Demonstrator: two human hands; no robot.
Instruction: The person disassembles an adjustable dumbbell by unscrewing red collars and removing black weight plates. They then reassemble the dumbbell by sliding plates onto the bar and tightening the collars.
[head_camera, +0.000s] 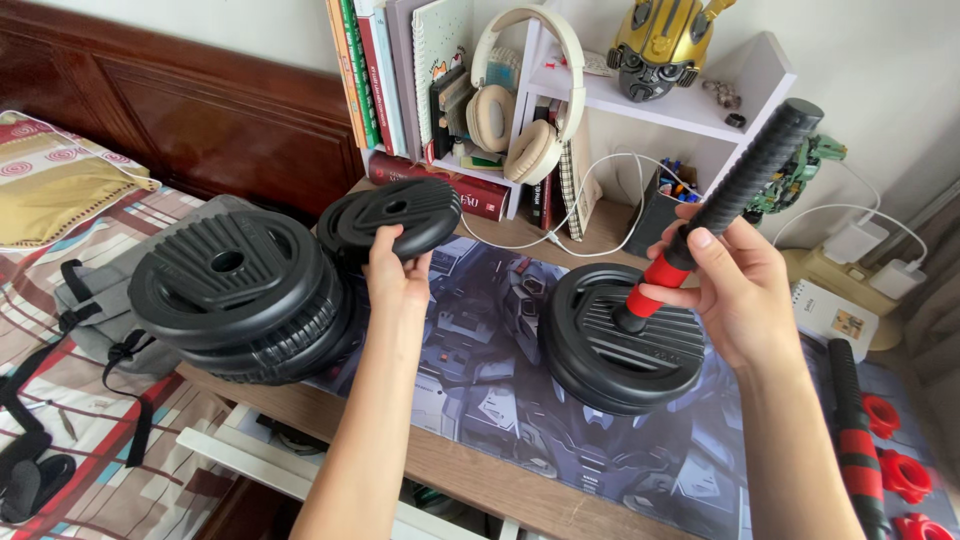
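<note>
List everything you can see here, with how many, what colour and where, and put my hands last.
weight plate stack: several, black, desk's left end
small weight plate: one, black, held up by the left hand
plates on bar: two or so, black, desk mat centre
dumbbell bar: one, black and red, standing in those plates
second bar: one, black and red, lying on the mat at right
collar nuts: three, red, far right
headphones: one, cream, hanging on the white shelf
robot head figure: one, yellow, shelf top
books: several, mixed colours, upright behind the desk
grey bag: one, on the bed
left hand: gripping the small plate
right hand: gripping the bar
</note>
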